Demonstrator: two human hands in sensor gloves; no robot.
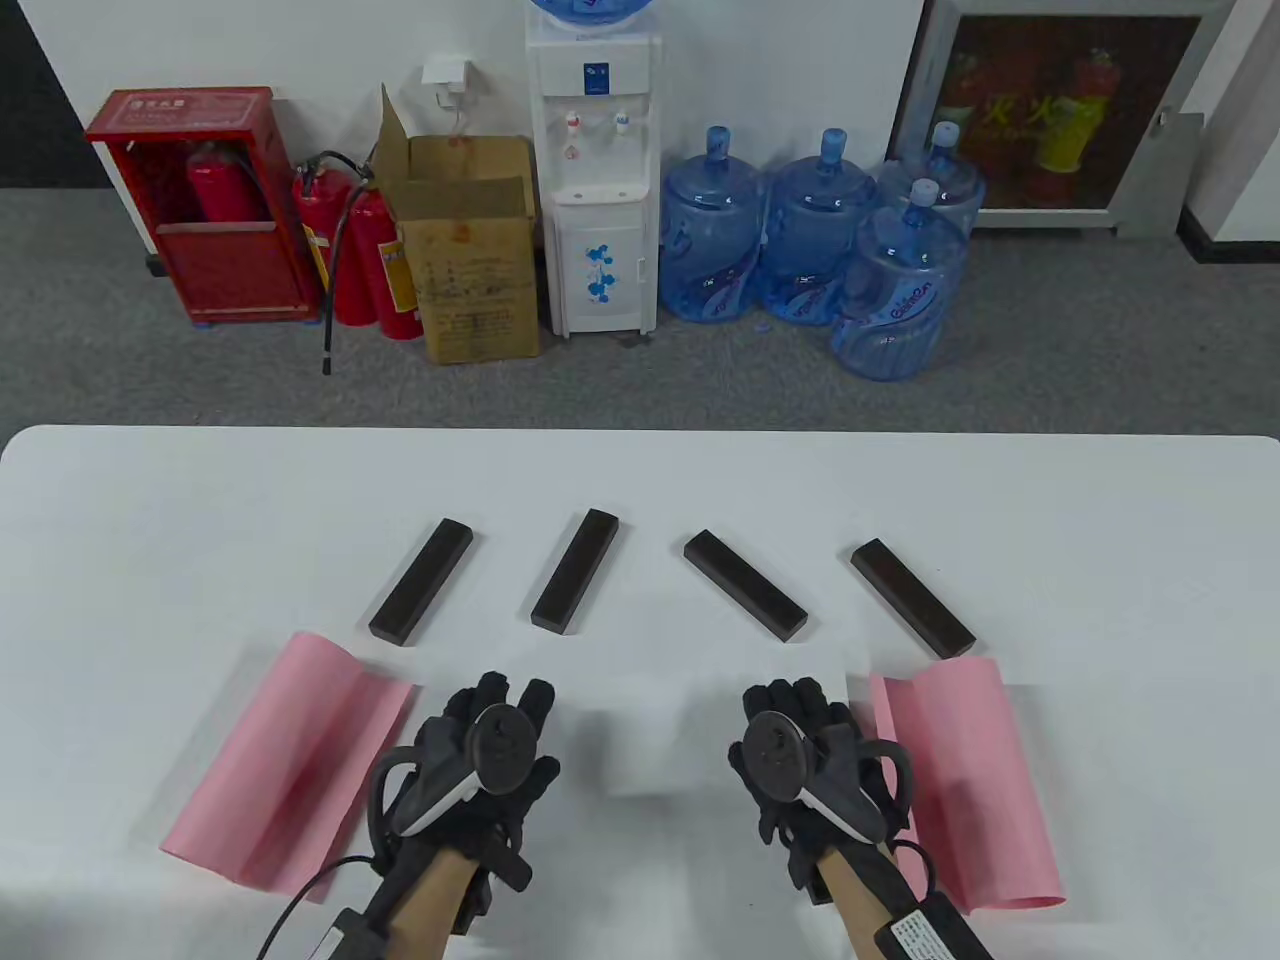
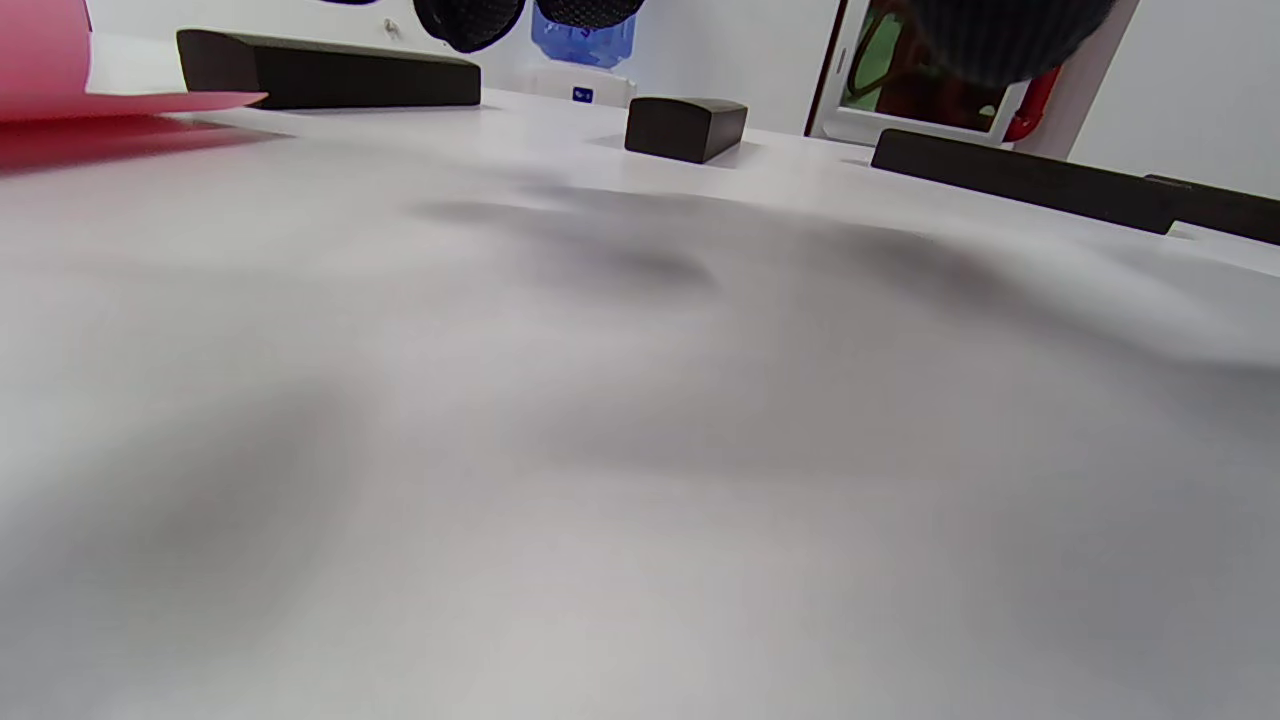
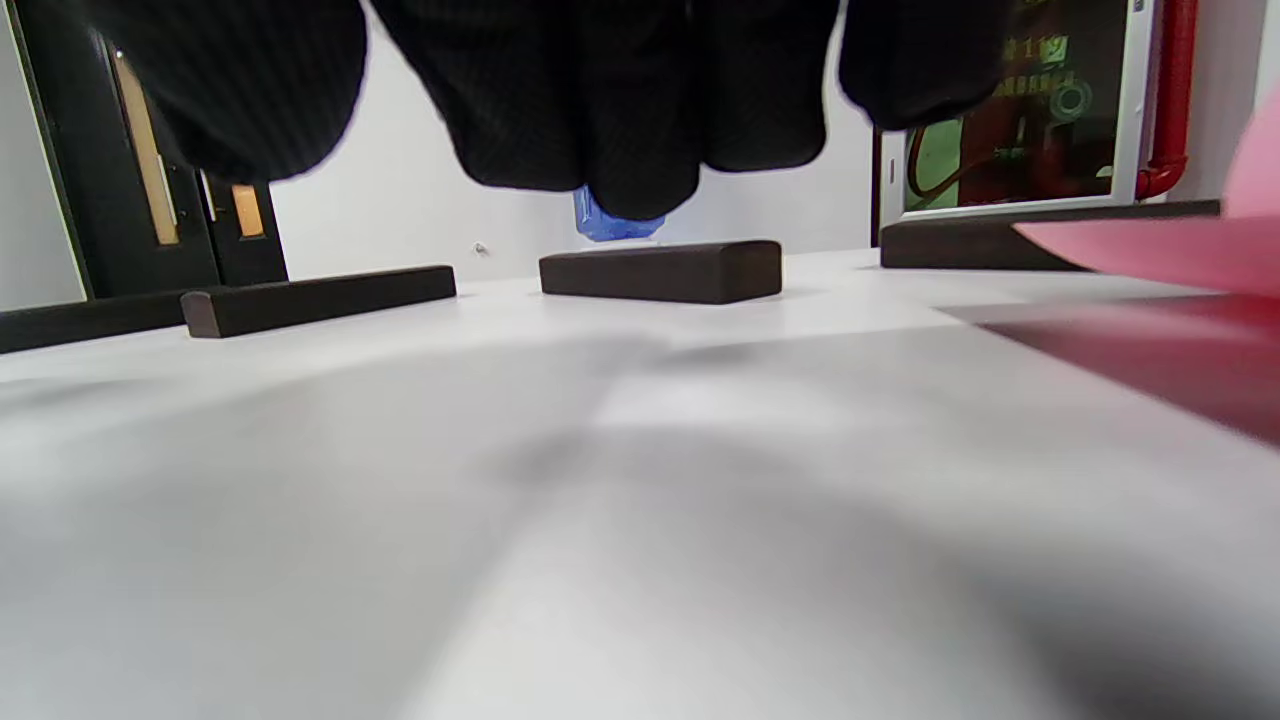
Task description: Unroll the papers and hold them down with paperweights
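Two pink papers lie partly curled on the white table (image 1: 640, 480): one at the left (image 1: 290, 765), one at the right (image 1: 960, 780). Several dark bar paperweights lie in a row behind them, from the leftmost (image 1: 421, 580) to the rightmost (image 1: 912, 598). My left hand (image 1: 510, 695) and right hand (image 1: 790, 695) are low over the bare table between the papers, palms down and holding nothing. The left wrist view shows the left paper's edge (image 2: 60, 100) and a paperweight (image 2: 330, 82). The right wrist view shows my fingers (image 3: 600, 100), a paperweight (image 3: 660, 270) and the right paper (image 3: 1170, 250).
Beyond the table's far edge (image 1: 640, 432) on the floor stand a water dispenser (image 1: 595, 170), blue water bottles (image 1: 810, 240), a cardboard box (image 1: 470, 250) and red fire extinguishers (image 1: 350, 250). Cables trail from both wrists at the near edge.
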